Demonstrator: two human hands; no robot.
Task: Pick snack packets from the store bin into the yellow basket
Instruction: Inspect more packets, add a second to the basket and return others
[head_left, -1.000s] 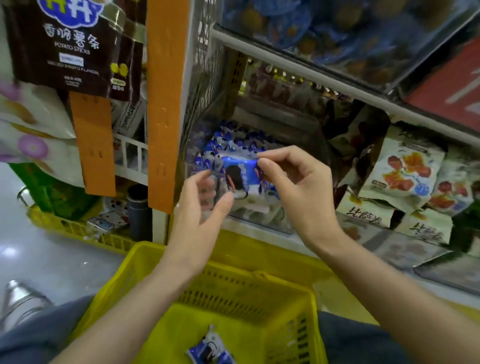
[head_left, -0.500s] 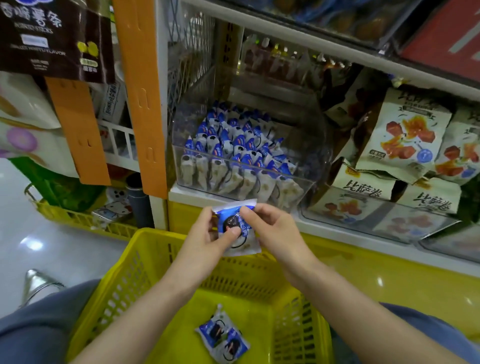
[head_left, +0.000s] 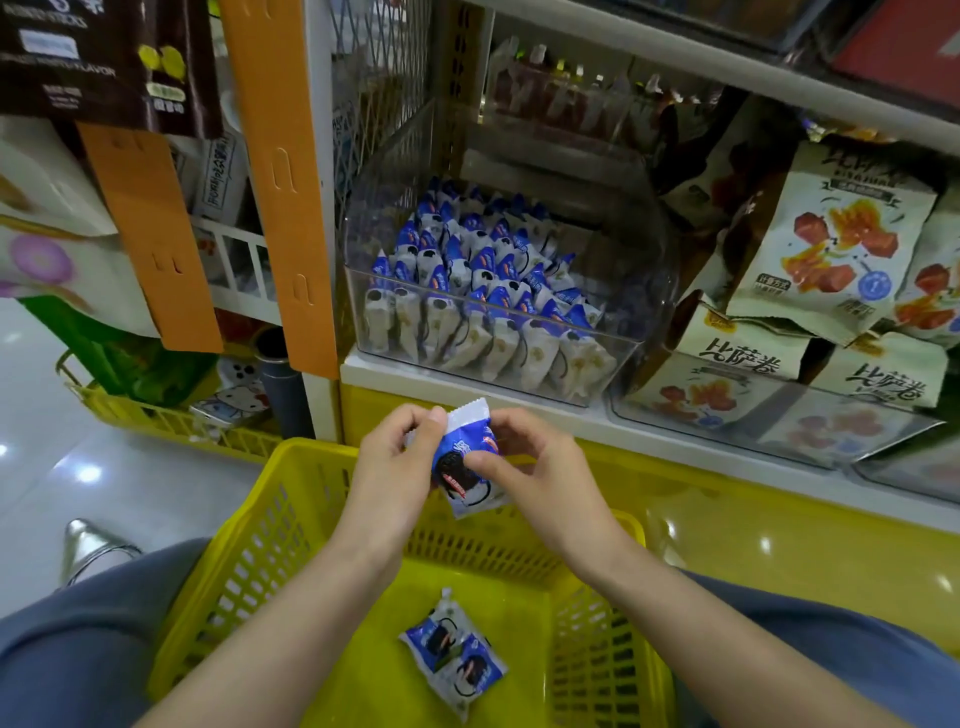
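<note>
Both hands pinch one snack packet (head_left: 464, 460) above the yellow basket (head_left: 249, 545): left hand (head_left: 400, 462), right hand (head_left: 524, 467). Blue-white wrapper, dark cookie pictured; lettering unreadable. Two packets (head_left: 453, 657) lie inside. Clear bin (head_left: 498, 291) holds more. Neighbouring bags (head_left: 743, 358) read "比萨卷".

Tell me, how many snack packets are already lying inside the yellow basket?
2. Both lie on the yellow basket floor, overlapping: one packet nearer the shelf, the other packet nearer the person. The forearms may hide others.
</note>
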